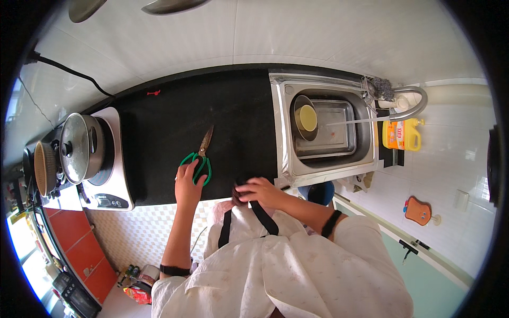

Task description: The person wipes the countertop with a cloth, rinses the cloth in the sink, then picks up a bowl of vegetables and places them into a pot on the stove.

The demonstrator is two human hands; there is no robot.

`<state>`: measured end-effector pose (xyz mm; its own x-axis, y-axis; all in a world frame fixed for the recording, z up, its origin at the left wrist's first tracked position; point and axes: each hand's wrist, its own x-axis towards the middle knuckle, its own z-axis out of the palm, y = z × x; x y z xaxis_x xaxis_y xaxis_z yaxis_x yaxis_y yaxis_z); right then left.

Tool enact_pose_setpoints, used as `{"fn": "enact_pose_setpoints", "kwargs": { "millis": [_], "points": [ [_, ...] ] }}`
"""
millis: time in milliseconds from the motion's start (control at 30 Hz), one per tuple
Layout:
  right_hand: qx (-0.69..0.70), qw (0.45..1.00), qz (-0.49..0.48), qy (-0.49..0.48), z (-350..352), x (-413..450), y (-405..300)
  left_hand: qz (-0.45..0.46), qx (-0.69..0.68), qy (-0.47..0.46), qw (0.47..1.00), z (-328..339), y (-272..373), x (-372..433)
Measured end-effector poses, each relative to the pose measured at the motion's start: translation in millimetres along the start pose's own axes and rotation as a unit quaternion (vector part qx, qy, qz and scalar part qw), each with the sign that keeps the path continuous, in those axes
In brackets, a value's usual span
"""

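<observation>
A pair of scissors (205, 144) with green handles and rust-brown blades lies on the black countertop (167, 127), its tips pointing toward the wall. My left hand (188, 183) is at the handles with thumb and fingers apart, its fingertips over the left loop and its thumb by the inner side of the loops. At the counter's front edge, close to my body, is my right hand (260, 191), slightly blurred. Its fingers lie over a dark brown tuft (238, 195) that looks like hair. Whether they grip it is unclear.
Water runs from a curved faucet (415, 104) into the steel sink (286, 159), which holds a rectangular tray (338, 145) and a yellow bowl (308, 118) inside a metal bowl. A yellow jug (401, 135) stands beside it. A lidded pot (77, 159) sits left by an induction cooker (109, 198).
</observation>
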<state>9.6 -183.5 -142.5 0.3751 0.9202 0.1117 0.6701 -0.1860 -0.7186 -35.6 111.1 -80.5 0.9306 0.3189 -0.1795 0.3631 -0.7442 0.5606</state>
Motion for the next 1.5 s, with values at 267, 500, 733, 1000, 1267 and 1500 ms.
{"fn": "enact_pose_setpoints", "kwargs": {
  "millis": [267,500,733,1000,1267,1500],
  "points": [
    [-0.11,0.938,0.159,0.289,-82.4,59.5,66.3,0.04,0.099,-0.015,0.994,2.0,-5.5,19.2],
    [-0.014,0.988,0.087,0.124,-13.7,-17.9,0.2,-0.037,0.078,-0.014,0.996,-7.4,-1.6,35.7],
    [-0.067,0.951,0.252,0.168,-66.1,-156.8,5.9,-0.064,0.062,0.042,0.995,-5.6,-10.0,48.6],
    [-0.103,0.816,0.451,0.347,-145.1,-296.3,64.5,0.009,0.156,0.109,0.982,6.6,16.1,46.7],
    [-0.175,0.675,0.551,0.458,-203.3,-379.9,124.3,0.031,0.101,0.05,0.993,39.9,99.7,61.1],
    [-0.191,0.723,0.443,0.494,-269.6,-327.7,147.7,0.061,0.032,0.005,0.998,73.1,159.8,69.2]
  ]
}}
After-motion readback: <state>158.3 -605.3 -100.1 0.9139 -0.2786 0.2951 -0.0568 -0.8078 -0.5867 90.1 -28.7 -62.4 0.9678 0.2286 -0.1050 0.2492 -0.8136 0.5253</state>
